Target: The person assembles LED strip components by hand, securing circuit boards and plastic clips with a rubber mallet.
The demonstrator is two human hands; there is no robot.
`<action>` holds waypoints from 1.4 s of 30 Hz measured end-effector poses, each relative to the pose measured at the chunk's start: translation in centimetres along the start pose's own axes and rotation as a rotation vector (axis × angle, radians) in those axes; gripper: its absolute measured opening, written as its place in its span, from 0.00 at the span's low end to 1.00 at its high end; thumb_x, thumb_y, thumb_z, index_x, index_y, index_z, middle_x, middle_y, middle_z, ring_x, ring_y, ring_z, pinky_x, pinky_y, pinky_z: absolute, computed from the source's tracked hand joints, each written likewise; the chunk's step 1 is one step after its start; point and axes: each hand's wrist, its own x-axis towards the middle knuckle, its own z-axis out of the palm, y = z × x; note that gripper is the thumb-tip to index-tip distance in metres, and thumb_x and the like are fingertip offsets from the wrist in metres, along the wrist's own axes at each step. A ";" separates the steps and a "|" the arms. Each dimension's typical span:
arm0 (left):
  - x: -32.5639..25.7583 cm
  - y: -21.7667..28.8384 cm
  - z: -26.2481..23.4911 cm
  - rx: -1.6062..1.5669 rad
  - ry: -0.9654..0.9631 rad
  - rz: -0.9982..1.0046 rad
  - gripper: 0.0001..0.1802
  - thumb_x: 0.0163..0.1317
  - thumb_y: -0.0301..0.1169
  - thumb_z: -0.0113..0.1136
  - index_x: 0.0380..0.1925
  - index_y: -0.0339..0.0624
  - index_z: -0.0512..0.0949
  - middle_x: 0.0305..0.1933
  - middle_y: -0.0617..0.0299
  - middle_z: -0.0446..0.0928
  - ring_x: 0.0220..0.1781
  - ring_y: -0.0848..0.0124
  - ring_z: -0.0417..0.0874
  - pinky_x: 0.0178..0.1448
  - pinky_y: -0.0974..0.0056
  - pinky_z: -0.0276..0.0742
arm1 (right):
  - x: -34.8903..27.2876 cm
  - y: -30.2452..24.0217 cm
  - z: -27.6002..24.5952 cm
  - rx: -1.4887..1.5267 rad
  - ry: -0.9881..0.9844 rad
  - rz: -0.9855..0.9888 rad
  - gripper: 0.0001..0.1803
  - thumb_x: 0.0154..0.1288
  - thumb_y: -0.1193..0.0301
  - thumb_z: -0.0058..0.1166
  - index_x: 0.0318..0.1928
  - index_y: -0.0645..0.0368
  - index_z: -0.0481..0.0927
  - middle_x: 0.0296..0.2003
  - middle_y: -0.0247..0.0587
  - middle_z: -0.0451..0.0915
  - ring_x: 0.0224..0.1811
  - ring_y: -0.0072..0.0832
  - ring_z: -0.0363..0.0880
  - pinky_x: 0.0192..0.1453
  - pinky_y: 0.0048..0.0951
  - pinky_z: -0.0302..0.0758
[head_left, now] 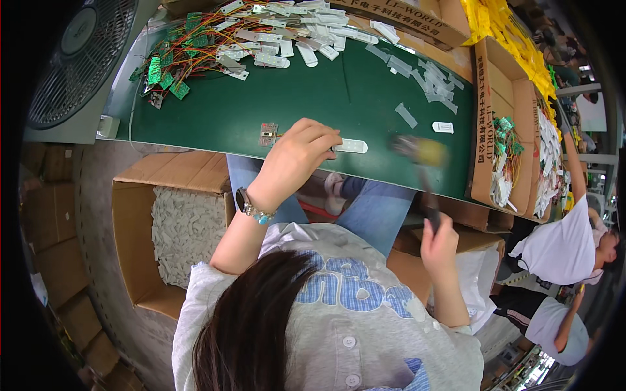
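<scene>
My left hand (298, 159) is closed at the table's near edge, its fingertips pinching a slim white rounded strip (354, 146) that lies flat and sticks out to the right. Left of that hand, a small circuit board (268, 134) with a switch rests on the green table (261, 104); a short reddish wire runs from it under the hand. My right hand (439, 244) grips the dark handle of a hammer (429, 152), whose yellowish head is smeared by motion above the table's front edge. A small white piece (443, 127) lies beyond it.
Wired green boards (154, 70) and white strips (270, 60) are heaped at the back left. Clear plastic pieces (427, 81) lie back right, near a cardboard box (499, 124) of wired parts. A fan (81, 58) stands left; a box of white pieces (189, 228) sits below. Co-workers (554, 247) are at right.
</scene>
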 end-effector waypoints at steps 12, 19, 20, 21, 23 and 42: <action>-0.2 0.2 0.0 -0.039 0.055 -0.122 0.29 0.49 0.27 0.73 0.52 0.36 0.73 0.49 0.56 0.82 0.55 0.53 0.78 0.56 0.55 0.77 | 2.6 -1.7 1.3 -0.124 -0.170 -0.161 0.10 0.67 0.75 0.56 0.46 0.67 0.75 0.26 0.50 0.81 0.26 0.45 0.83 0.32 0.39 0.77; -0.1 0.3 -0.1 -0.057 0.049 -0.138 0.29 0.49 0.27 0.73 0.52 0.36 0.72 0.51 0.55 0.83 0.56 0.53 0.78 0.57 0.55 0.76 | 2.8 -0.1 1.7 0.096 -0.048 -0.052 0.13 0.60 0.77 0.58 0.46 0.62 0.76 0.27 0.45 0.81 0.25 0.45 0.81 0.28 0.39 0.77; -0.1 0.1 -0.1 -0.053 0.048 -0.137 0.30 0.49 0.27 0.73 0.52 0.36 0.72 0.50 0.55 0.83 0.56 0.53 0.78 0.57 0.55 0.76 | 2.9 0.0 1.8 0.094 -0.043 -0.048 0.13 0.60 0.77 0.58 0.46 0.62 0.76 0.27 0.45 0.81 0.25 0.45 0.81 0.28 0.39 0.77; -0.1 0.0 0.0 -0.048 0.047 -0.135 0.30 0.49 0.27 0.73 0.52 0.36 0.72 0.50 0.55 0.83 0.56 0.53 0.78 0.57 0.55 0.76 | 3.3 0.0 2.0 0.009 -0.122 -0.104 0.12 0.61 0.78 0.58 0.46 0.62 0.76 0.27 0.45 0.81 0.24 0.45 0.81 0.28 0.39 0.76; -0.2 0.2 0.0 -0.054 0.039 -0.144 0.29 0.49 0.27 0.73 0.52 0.36 0.73 0.50 0.55 0.83 0.55 0.53 0.78 0.57 0.55 0.76 | 3.4 0.2 2.2 0.002 -0.188 -0.119 0.12 0.63 0.77 0.58 0.47 0.61 0.76 0.28 0.47 0.79 0.25 0.45 0.81 0.29 0.37 0.76; 0.3 0.9 -0.8 0.063 0.052 0.035 0.17 0.52 0.23 0.69 0.44 0.36 0.83 0.49 0.56 0.82 0.50 0.57 0.80 0.54 0.57 0.78 | 13.5 -4.2 9.4 0.116 0.078 -0.627 0.19 0.54 0.71 0.64 0.49 0.56 0.83 0.44 0.38 0.81 0.48 0.38 0.77 0.50 0.39 0.74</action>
